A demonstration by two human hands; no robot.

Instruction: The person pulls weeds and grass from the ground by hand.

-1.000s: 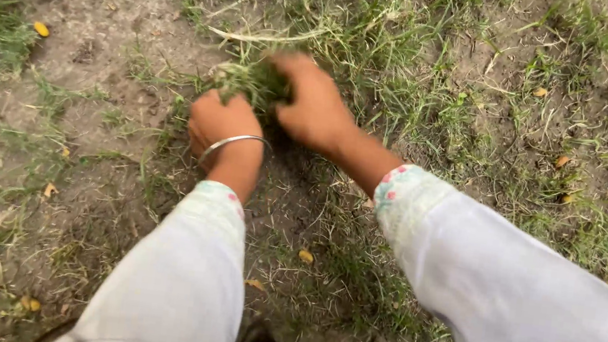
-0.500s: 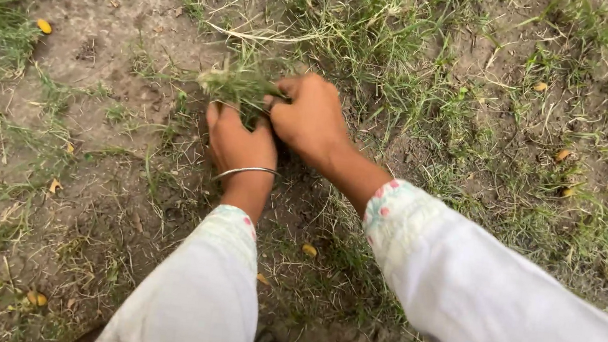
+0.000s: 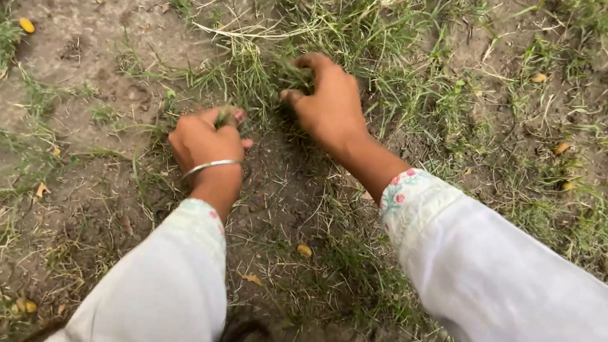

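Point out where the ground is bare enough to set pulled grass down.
Bare grey soil lies beyond the left hand, bordered by a yellow fallen leaf. Dense green grass crowds around the right hand.

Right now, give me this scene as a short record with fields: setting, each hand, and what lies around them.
Setting: patchy ground of bare soil and thin grass
Left hand: closed on a small pinch of grass; silver bangle at the wrist
Right hand: fingers curled into a grass tuft
Sleeves: white, floral cuffs
Around: scattered yellow leaves
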